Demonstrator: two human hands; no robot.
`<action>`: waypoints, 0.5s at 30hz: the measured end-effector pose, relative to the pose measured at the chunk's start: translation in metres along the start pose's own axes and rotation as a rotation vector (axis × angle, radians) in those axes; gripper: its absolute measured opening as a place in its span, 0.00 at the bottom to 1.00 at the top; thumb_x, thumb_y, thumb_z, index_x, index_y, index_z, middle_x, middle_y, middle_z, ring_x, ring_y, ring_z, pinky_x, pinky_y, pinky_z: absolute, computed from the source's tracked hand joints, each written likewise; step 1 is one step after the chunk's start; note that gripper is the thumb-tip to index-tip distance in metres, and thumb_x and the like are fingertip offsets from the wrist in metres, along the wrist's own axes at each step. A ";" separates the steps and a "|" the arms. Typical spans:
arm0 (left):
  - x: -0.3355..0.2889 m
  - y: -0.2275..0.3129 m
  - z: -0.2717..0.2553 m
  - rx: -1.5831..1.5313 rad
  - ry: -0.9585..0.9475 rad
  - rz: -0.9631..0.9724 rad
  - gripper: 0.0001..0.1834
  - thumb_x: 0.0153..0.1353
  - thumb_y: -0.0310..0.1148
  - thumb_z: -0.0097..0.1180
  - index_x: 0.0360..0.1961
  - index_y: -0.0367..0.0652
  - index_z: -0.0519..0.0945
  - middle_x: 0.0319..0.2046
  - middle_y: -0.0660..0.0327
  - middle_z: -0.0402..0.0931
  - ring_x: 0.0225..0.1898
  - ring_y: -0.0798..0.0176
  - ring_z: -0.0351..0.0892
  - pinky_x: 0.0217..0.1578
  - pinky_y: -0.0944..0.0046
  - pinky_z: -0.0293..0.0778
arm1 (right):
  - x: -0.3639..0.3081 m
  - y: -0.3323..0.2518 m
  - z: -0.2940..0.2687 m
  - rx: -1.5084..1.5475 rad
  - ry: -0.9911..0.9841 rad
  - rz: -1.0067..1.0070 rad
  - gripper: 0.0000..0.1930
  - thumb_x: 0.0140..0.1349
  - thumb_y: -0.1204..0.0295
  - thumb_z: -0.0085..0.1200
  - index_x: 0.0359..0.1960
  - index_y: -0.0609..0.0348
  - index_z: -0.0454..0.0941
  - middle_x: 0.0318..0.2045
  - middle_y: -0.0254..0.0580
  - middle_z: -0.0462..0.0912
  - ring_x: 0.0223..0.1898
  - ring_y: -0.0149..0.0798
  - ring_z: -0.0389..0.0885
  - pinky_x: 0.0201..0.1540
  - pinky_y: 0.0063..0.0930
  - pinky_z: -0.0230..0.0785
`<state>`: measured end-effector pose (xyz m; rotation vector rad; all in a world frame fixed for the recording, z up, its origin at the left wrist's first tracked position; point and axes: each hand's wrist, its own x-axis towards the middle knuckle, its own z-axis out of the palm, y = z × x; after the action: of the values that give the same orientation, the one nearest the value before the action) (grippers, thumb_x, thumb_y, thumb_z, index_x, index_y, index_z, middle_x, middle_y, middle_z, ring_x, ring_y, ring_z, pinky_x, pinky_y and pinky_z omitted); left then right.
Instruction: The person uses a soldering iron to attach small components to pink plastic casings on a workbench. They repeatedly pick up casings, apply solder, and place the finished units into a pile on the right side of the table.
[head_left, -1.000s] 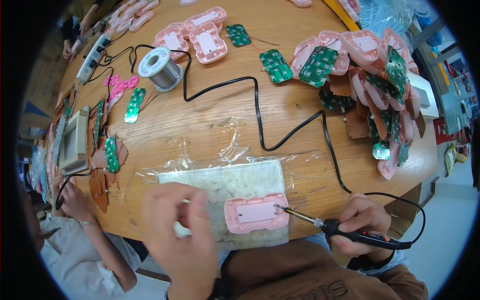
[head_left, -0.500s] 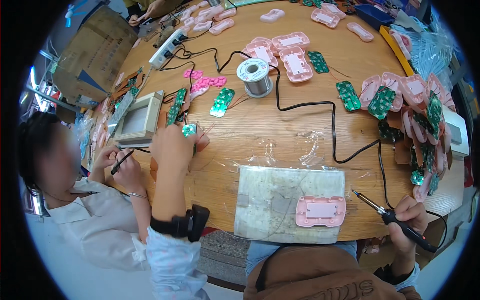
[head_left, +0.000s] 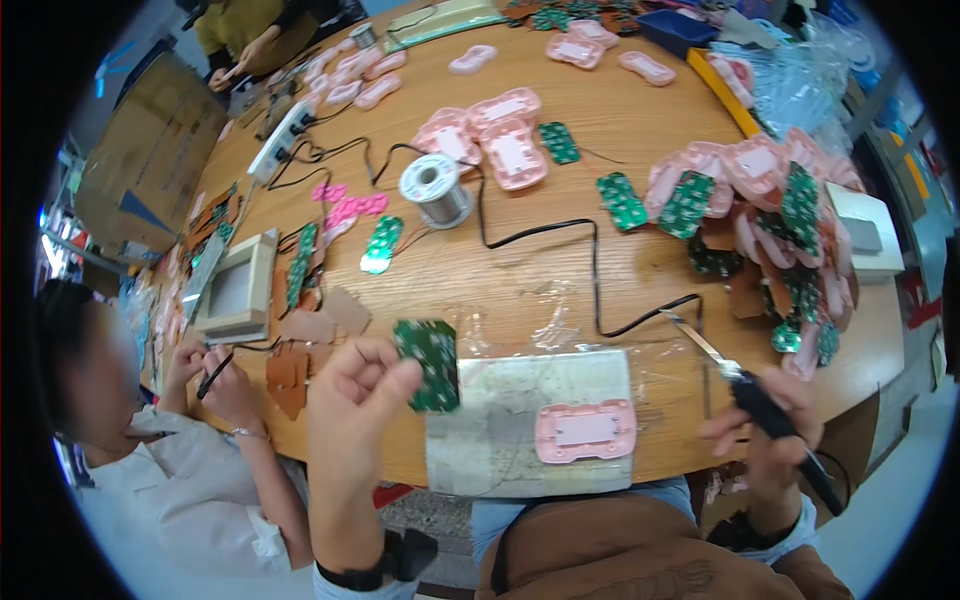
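Note:
Pinched at its left edge, a green circuit board [head_left: 433,366] is held up by my left hand [head_left: 365,400] over the left edge of a worn, whitish work pad [head_left: 490,450]. On the pad's right part lies a pink plastic controller-shaped shell [head_left: 586,431], its inside facing up. My right hand [head_left: 775,430] grips a soldering iron [head_left: 765,405] by its black handle, right of the pad. The iron's metal tip points up and to the left, clear of the shell. A black cord trails from the handle's lower end.
A solder wire spool [head_left: 436,195] stands mid-table beside a black cable [head_left: 540,232]. Pink shells and green boards are heaped [head_left: 790,230] at the right. A power strip [head_left: 282,142] lies at the far left. A co-worker [head_left: 190,470] sits close on my left, holding a black tool.
My left hand has come back toward me from the boards at the left, bringing a green board. My right hand has lifted and turned the soldering iron slightly. The whole view has shifted.

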<state>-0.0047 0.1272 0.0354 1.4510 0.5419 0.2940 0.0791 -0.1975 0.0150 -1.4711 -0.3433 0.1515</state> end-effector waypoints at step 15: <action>-0.070 -0.014 0.096 0.102 0.074 0.053 0.11 0.56 0.19 0.63 0.36 0.36 0.73 0.29 0.63 0.77 0.28 0.76 0.73 0.29 0.78 0.67 | 0.016 -0.008 0.044 -0.150 -0.080 -0.238 0.11 0.46 0.76 0.71 0.30 0.53 0.81 0.21 0.34 0.79 0.20 0.29 0.73 0.25 0.22 0.65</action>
<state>-0.0162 0.0087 0.0364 1.5596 0.5861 0.3671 0.0795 -0.1518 0.0282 -1.5621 -0.6020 -0.0072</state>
